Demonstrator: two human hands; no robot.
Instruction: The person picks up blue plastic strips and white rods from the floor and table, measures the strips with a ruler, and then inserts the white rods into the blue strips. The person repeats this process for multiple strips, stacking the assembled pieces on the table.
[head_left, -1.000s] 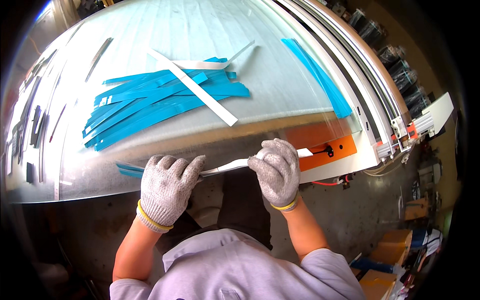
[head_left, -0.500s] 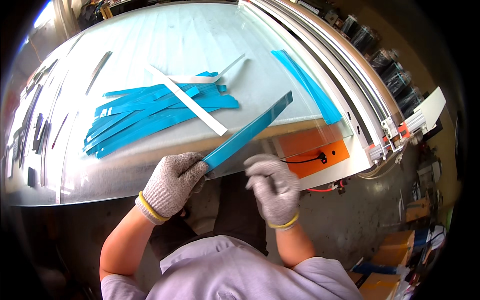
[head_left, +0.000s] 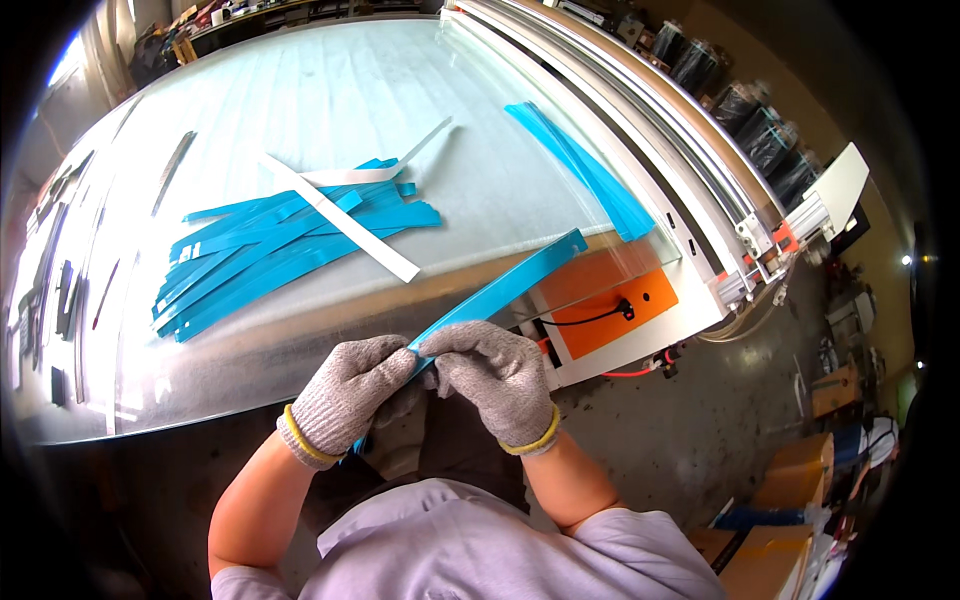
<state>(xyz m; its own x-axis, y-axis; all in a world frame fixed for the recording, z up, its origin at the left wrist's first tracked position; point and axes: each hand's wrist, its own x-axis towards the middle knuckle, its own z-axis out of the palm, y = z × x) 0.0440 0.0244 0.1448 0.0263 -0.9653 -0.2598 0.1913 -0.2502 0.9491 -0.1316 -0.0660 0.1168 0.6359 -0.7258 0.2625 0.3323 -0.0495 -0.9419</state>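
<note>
Strip (head_left: 500, 288), blue, slants away from both hands, seemingly pinched between fingertips.

Blue strip (head_left: 500, 290), grey gloves (head_left: 345, 395)

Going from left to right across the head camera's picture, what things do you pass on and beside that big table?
Dark strips at the table's left edge → pile of blue strips → left hand → right hand → single blue strip by the rail → orange panel → cardboard boxes on the floor.
</note>
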